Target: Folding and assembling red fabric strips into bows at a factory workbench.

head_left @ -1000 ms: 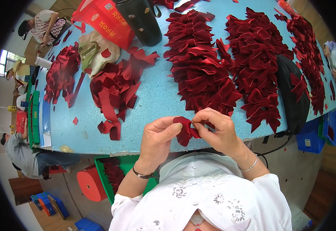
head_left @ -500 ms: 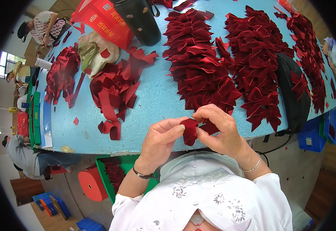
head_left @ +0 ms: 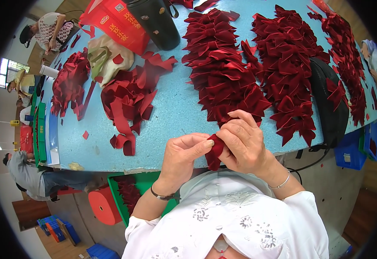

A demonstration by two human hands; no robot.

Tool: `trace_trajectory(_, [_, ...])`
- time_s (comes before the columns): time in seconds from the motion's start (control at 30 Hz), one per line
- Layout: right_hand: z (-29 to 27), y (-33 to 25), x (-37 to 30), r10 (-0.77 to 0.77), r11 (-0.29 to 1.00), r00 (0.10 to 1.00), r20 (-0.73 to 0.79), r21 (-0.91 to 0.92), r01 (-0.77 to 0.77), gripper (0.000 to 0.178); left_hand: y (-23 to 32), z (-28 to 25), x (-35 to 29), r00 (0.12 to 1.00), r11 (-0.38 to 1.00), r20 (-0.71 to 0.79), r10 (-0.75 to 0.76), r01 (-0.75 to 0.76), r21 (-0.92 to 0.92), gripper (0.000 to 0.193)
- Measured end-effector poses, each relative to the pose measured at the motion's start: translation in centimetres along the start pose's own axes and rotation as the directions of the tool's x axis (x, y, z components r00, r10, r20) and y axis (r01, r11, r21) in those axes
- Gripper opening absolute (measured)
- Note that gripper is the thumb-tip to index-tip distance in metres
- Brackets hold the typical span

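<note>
Close to the near edge of the blue table, a dark red velvet ribbon (head_left: 215, 156) is pinched between my two hands. My left hand (head_left: 183, 157) grips its left side between thumb and fingers. Thumb and forefinger of my right hand (head_left: 242, 140) close on its upper right part, the other fingers curled above. The ribbon looks folded, and part of it is hidden by my fingers. Just beyond my hands ends a long row of dark red velvet bows (head_left: 223, 64). Loose ribbon strips (head_left: 130, 101) lie heaped to the left.
More bow rows (head_left: 283, 73) and a black bag (head_left: 326, 103) are to the right. A black tumbler (head_left: 156, 23), red bag (head_left: 115, 26) and pale cloth (head_left: 108, 58) stand at the back left. Below the table edge are a green crate (head_left: 147, 183) and red roll (head_left: 104, 206). Other people work at left.
My right hand has turned inward, its fingers folding over the ribbon's top. The ribbon has shifted slightly down and looks narrower; the tail that stuck out to the right is out of sight.
</note>
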State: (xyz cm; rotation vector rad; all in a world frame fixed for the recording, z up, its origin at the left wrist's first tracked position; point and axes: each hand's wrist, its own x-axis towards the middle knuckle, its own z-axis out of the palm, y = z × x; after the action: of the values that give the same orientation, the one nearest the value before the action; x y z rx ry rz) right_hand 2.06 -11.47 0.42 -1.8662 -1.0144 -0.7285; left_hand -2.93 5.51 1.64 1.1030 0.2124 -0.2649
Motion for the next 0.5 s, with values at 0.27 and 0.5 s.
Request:
trace_trajectory(0.27, [-1.5, 0.9, -0.3, 0.073, 0.994, 0.997, 0.029, 0.082, -0.075, 0.035, 1.1, -0.5, 0.1, 1.000, 1.000, -0.027, 0.005, -0.005, 0.005, 0.012])
trace_trajectory(0.5, [-1.0, 0.0, 0.0, 0.168, 0.977, 0.979, 0.119, 0.113, -0.181, 0.037, 1.2, 0.3, 0.0, 0.999, 0.999, -0.038, -0.024, 0.023, -0.029, 0.012])
